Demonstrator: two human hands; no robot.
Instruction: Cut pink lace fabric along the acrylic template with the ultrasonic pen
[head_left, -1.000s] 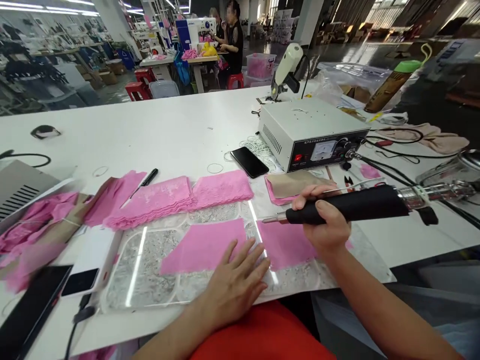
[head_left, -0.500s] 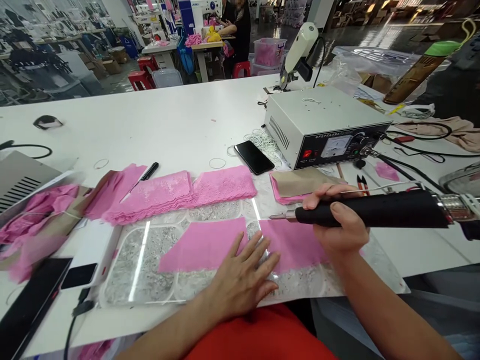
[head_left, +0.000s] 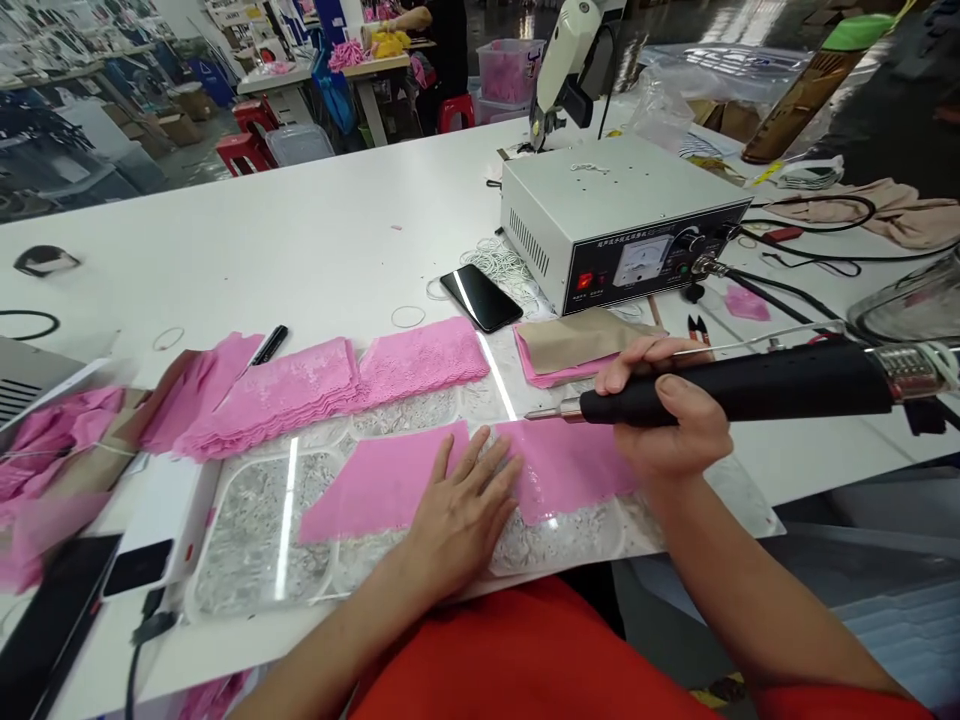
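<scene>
My right hand is wrapped round a black handheld ultrasonic cutter, its metal tip pointing left just over a pink fabric piece. Flat on the work mat, my left hand has its fingers a little apart. It rests over the edge of a second pink fabric piece, close to the gap between the two pieces. Both pieces lie on a clear, grey-patterned mat. Behind them are a stack of pink lace pieces and another lace stack.
A grey generator box with a lit red switch stands at the back right, cables running to the cutter. A phone lies before it. Beige and pink fabric sits behind my right hand. Bundled pink cloth and a white power bank are at left.
The view has shifted, so the table contents appear moved left and slightly up. My left hand's fingers have drawn closer together; my right hand keeps hold of the cutter.
</scene>
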